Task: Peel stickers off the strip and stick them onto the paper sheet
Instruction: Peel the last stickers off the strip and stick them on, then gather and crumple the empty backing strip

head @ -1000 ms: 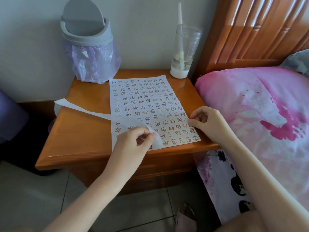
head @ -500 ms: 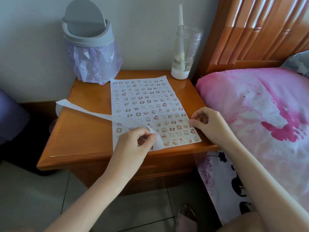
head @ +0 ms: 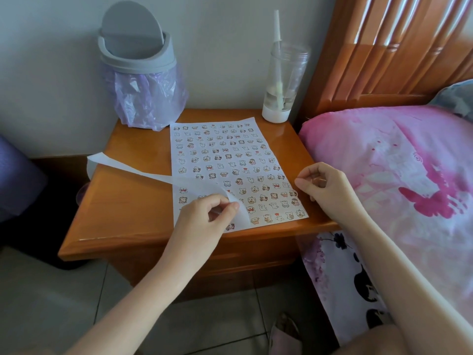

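Hands paused at the sheet (head: pixel 225 155) on the surface (head: pixel 122 201); little has changed.
The left grip (head: pixel 204 216) still pinches the strip (head: pixel 143 172) over the sheet's near edge. The right grip (head: pixel 322 185) is curled at its right edge; whether it holds anything cannot be told.

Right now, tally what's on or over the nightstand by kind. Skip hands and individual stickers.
Paper sheet: 1
Sticker strip: 1
Grey bin: 1
Clear cup with straw: 1
Total: 4
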Motion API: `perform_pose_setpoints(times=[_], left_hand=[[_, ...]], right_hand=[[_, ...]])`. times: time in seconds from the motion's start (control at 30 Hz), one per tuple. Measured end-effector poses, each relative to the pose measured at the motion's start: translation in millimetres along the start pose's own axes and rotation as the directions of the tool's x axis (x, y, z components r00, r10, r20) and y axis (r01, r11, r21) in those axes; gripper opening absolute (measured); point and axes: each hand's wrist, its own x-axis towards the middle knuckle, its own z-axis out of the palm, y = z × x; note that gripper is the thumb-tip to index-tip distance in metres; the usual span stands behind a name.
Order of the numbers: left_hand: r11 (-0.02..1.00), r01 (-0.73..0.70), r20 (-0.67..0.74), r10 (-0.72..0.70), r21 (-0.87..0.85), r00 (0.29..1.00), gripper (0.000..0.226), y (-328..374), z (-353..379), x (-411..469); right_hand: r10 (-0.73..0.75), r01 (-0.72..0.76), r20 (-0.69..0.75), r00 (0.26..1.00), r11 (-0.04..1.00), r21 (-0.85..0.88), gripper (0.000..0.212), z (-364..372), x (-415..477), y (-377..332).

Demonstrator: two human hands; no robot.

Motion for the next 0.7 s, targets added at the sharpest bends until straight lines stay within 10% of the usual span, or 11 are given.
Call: perform_pose_setpoints(times=[0.2, 0.43, 0.7], left_hand=[[0.990, 0.021, 0.015, -0.019, -0.139, 1.000, 0.012, 2, -10, 2], [0.986, -0.141, 0.036, 0.145, -0.087, 0.989, 0.012, 11, -17, 0], [0.978, -0.204, 0.045, 0.206, -0.035, 0.978, 0.022, 17, -20, -5]], right_hand=[[-0.088, 0.100, -0.096, 0.991, 0.986, 0.131, 0.007, 8, -16, -27], [-0.174, 0.095, 0.255, 0.951, 0.951, 0.293, 0.043, 32, -43, -77], [-0.099, -0.076, 0.325, 0.941, 0.871, 0.485, 0.020, 42, -44, -80]])
